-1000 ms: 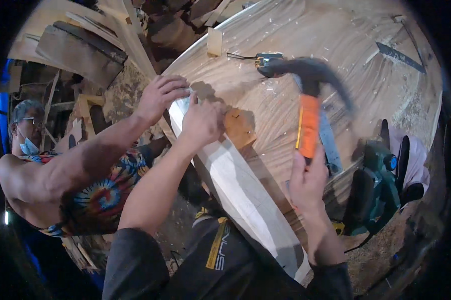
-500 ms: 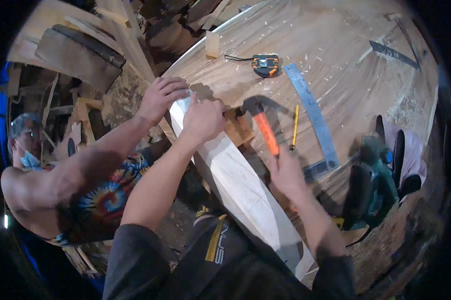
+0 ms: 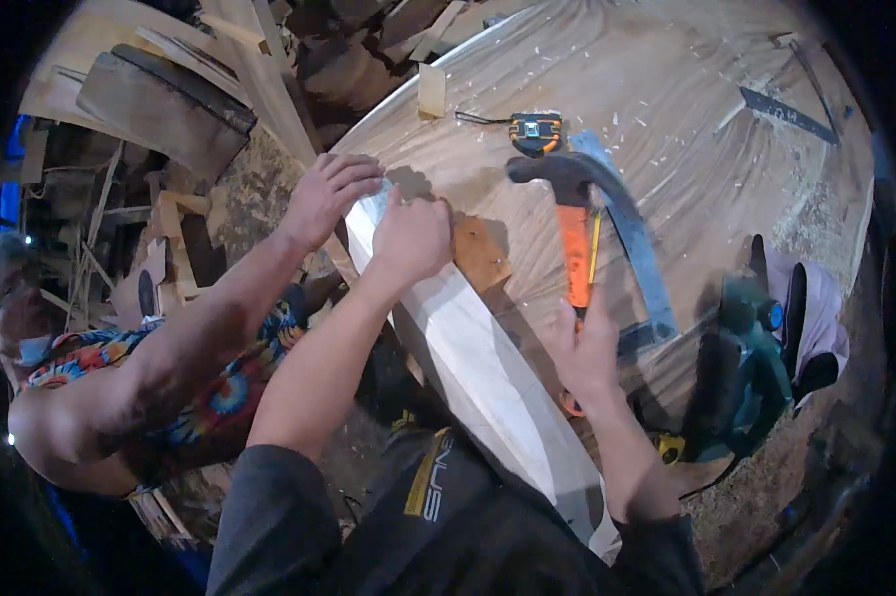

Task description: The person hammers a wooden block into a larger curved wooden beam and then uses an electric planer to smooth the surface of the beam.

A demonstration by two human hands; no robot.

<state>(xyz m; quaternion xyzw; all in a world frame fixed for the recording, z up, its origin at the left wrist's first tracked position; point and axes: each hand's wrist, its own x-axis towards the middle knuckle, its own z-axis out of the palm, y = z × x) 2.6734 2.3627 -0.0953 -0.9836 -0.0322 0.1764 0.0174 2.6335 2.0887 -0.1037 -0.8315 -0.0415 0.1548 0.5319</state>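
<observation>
Right hand point(image 3: 589, 356) wrapped round a claw hammer point(image 3: 573, 230), left hand point(image 3: 414, 238) on the wooden beam point(image 3: 498, 372)'s far end, can't tell its grip tbh.

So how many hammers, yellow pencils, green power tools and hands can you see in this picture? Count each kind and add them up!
Hammers: 1, the orange-handled hammer
Yellow pencils: 1, the yellow pencil
Green power tools: 1, the green power tool
Hands: 3, the left hand, the right hand and the co-worker's hand
Total: 6
</observation>
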